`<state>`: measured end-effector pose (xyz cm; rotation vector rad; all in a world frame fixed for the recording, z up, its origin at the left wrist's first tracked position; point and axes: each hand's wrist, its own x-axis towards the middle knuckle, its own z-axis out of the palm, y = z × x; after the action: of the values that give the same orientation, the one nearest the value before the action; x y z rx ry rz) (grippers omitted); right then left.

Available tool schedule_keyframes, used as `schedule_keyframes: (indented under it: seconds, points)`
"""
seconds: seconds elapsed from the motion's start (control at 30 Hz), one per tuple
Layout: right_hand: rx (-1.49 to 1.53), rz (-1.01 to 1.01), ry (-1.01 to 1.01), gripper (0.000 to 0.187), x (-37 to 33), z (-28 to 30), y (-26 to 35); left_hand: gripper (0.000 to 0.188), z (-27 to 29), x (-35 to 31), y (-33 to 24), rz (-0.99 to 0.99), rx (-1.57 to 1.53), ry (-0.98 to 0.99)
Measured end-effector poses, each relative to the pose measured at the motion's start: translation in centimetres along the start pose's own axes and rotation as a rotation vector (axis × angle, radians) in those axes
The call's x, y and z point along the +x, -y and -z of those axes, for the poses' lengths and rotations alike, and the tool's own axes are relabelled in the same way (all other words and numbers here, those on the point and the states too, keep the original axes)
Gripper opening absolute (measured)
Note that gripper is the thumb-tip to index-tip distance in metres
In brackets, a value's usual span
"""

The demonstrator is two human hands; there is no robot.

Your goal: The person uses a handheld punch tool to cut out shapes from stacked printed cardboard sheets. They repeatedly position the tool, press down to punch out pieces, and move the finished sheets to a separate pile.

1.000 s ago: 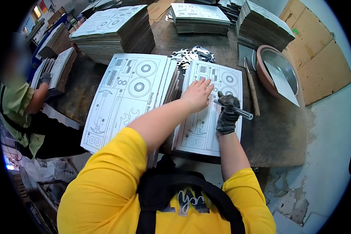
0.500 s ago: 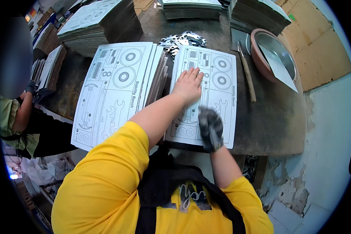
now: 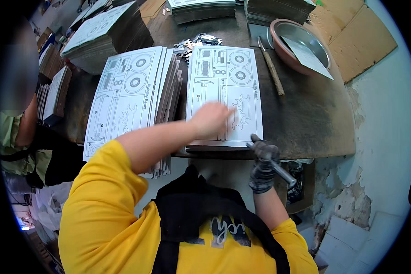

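Note:
My bare left hand is over the lower middle of the right stack of printed sheets. Motion blurs its fingers, so their grip cannot be made out. My right hand, in a dark grey glove, is just off the near right corner of that stack. It is closed around a shiny metal rod, one end of which sticks out toward the lower right. Line drawings of wrenches, wheels and a hammer cover the top sheet. Beside it on the left lies another printed stack with uneven edges.
Small metal wrenches lie heaped behind the stacks. At right are a wooden-handled tool and a pinkish bowl with a paper inside. Taller stacks stand at the back. Another person is at far left.
My left hand has lifted and drawn back toward me over the right stack. My right hand has moved off the stack toward me and to the right, and the metal rod now shows.

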<state>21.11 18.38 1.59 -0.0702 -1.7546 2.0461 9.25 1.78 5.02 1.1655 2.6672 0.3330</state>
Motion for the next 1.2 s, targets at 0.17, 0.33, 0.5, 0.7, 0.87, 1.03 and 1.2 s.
schedule_keyframes:
  seconds: [0.17,0.33,0.5,0.7,0.87,1.03,1.2]
  points:
    - [0.129,0.233,0.009,0.035,1.1,1.7,2.2,0.045,-1.9,-4.1,-2.7,-0.342,0.455,-0.054]
    - [0.214,0.291,-0.019,0.038,2.0,2.1,4.9,0.042,4.0,-7.3,-3.8,-0.221,0.423,-0.304]
    - [0.24,0.315,-0.003,0.035,3.8,2.3,4.7,0.047,9.0,-16.4,-0.9,0.025,0.233,-0.699]
    - [0.288,0.257,0.068,0.033,5.4,-0.9,3.5,0.046,5.4,-28.9,2.3,0.331,0.287,-0.425]
    - [0.308,0.26,0.17,0.031,7.8,-3.7,0.6,0.045,6.8,-27.2,3.6,0.474,0.056,-0.272]
    - [0.325,0.096,0.14,0.037,11.4,-8.4,-3.6,0.05,7.5,-12.3,6.1,0.143,-0.016,-0.275]
    - [0.282,0.09,0.173,0.034,15.1,-11.2,-8.1,0.047,1.4,1.7,10.0,0.082,0.103,-0.296]
